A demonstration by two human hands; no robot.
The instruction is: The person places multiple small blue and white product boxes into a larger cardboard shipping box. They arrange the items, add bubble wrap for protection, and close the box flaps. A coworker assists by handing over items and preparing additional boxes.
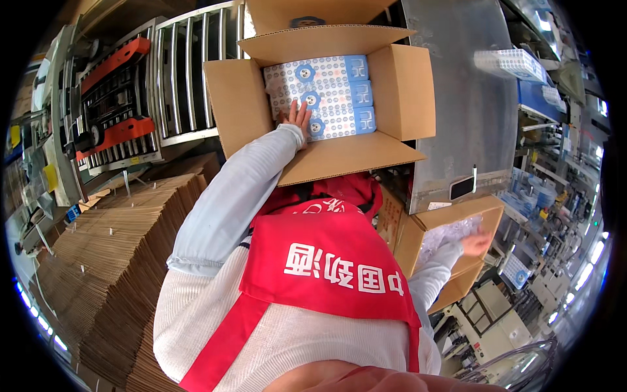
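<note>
In front of me an open cardboard box (405, 91) holds a row of white packages (333, 95) printed with a small blue pattern, with blue end panels. My left hand (297, 121) is open at the box's near left corner, its fingers spread against the packages. On my right stands a second open carton (450, 214) with crumpled clear plastic (450, 236) inside. Over that carton my right hand (475, 243) reaches out beside the plastic. Its fingers look stretched out, though slightly blurred, and I see nothing held in them.
Metal rollers (189, 72) run left of the box, beside a frame with orange bars (117, 65). Flattened cardboard (111, 261) is stacked at my left. A grey metal table (457, 98) at the right carries a dark phone-like device (462, 188) and a patterned package (513, 64).
</note>
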